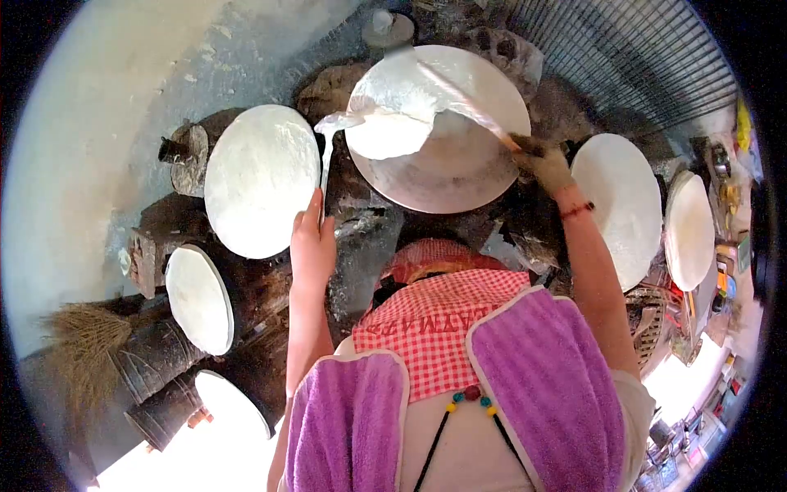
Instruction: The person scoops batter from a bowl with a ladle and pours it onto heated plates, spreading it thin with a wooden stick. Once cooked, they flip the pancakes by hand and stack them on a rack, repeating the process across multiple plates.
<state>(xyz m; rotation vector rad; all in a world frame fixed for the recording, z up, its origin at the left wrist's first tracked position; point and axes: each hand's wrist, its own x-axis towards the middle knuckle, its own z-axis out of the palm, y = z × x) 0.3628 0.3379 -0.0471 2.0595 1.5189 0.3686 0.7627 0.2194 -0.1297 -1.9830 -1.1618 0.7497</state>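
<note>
A large round griddle [447, 176] lies in front of me, with a wet white mass like batter [395, 123] over its left part. My left hand [313, 242] grips a slim long-handled tool [328, 152], whose bent head is coated white and reaches to the left edge of the white mass. My right hand [544, 167], at the griddle's right rim, is closed round a long stick [467, 100]. The stick slants up and left across the griddle, its far end over the back.
Round white discs stand left [262, 180] and right [616, 209], with smaller ones at lower left [199, 299] and far right [690, 230]. A straw broom [86, 340] leans at left. A metal grille [631, 53] spans the upper right. A purple towel [549, 385] drapes my shoulders.
</note>
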